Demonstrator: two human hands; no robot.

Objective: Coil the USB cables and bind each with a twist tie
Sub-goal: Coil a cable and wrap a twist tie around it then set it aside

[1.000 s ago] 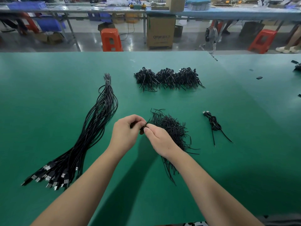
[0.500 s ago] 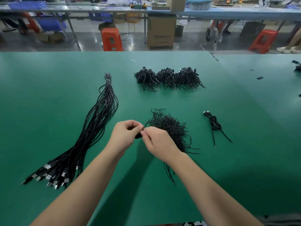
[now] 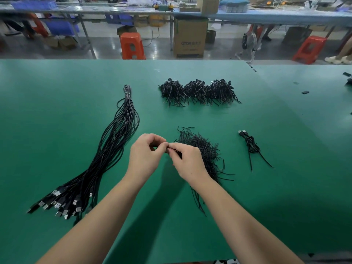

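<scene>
USB cable bundle laid at 9 o'clock on counter, plugs at near end. Left hand and right hand met fingertip to fingertip at centre, each grip pinched on a thin dark piece, mostly hidden, probably a twist tie. Twist-tie pile partly covered by right hand. Coiled cable at 3 o'clock. Bound coils at 12. Box print blurred.

Bright, even overhead light; soft forearm shadows on the green table; wide-angle edge bowing.
</scene>
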